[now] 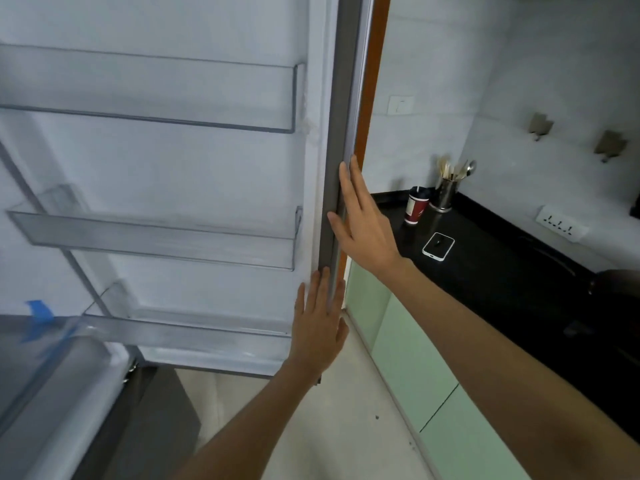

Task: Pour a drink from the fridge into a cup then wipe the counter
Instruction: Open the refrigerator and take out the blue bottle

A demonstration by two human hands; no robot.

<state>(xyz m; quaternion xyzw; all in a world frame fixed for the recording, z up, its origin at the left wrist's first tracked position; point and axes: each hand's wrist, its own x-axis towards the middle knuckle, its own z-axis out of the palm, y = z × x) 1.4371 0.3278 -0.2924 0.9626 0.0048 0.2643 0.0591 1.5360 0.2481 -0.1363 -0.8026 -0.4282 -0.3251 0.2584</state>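
Observation:
The fridge door [194,161] stands open in front of me, its white inner side facing me with three bare clear shelves. My right hand [363,223] lies flat with straight fingers against the door's grey edge seal [341,98]. My left hand [320,323] presses flat on the same edge lower down. A red and white paper cup [415,211] with a dark lid stands on the black counter [502,271] to the right. No drink is visible.
A white phone [438,247] lies on the counter near the cup. A steel holder with cutlery [446,195] stands behind it. Pale green cabinet fronts [415,358] run below the counter. A fridge drawer with blue tape [41,320] is at lower left.

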